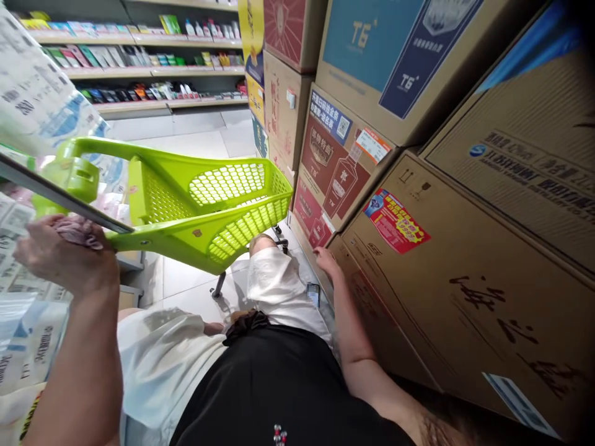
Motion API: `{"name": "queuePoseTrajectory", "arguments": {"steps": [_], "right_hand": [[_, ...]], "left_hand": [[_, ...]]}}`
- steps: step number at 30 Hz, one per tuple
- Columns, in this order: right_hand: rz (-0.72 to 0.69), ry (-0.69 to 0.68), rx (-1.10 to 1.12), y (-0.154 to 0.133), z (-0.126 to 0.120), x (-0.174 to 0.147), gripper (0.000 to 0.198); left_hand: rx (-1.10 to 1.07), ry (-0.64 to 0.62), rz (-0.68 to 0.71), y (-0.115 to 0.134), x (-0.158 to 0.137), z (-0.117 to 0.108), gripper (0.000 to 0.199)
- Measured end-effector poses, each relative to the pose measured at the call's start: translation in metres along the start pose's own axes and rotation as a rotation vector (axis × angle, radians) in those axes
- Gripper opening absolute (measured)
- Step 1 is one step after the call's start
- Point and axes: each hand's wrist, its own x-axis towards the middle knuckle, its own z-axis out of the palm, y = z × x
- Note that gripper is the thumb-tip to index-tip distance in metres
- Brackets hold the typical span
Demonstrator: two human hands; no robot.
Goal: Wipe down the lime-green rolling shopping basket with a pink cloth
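My left hand [65, 254], at the left, is closed around a crumpled pinkish cloth [78, 230]. It is right below a grey bar [69, 195] that slants down to the near end of a green plastic shopping cart [181, 241]. The cart's basket stretches ahead of me, with perforated sides; I see nothing in it. Low on the right, my right hand [329, 261] hangs beside the stacked cardboard boxes [395, 223], its fingers partly extended and apart. Whether its fingertips touch a box I cannot tell. It appears to hold nothing.
Tall carton stacks [288, 111] line the right side, close to the cart. Plastic-wrapped packs [28, 334] crowd the left. Ahead stand shelves [139, 71] of bottles and small boxes. A phone-like dark object [313, 294] shows by my leg. Tiled floor [176, 282] lies below.
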Motion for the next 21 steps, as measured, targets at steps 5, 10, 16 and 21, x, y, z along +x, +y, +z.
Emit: {"name": "queuePoseTrajectory", "arguments": {"steps": [5, 10, 16, 21], "right_hand": [[-0.528, 0.155, 0.150, -0.138, 0.015, 0.041, 0.040], [-0.844, 0.086, 0.221, -0.262, 0.065, 0.022, 0.029], [-0.765, -0.023, 0.355, -0.285, 0.109, 0.013, 0.043], [-0.748, -0.027, 0.399, -0.290, 0.117, 0.019, 0.044]], "left_hand": [[-0.064, 0.010, 0.027, 0.002, -0.015, -0.009, 0.046], [-0.242, 0.116, 0.260, 0.010, -0.069, -0.034, 0.026], [-0.468, 0.059, 0.072, 0.006, -0.063, -0.070, 0.030], [-0.780, 0.031, -0.294, 0.001, -0.052, -0.063, 0.047]]}}
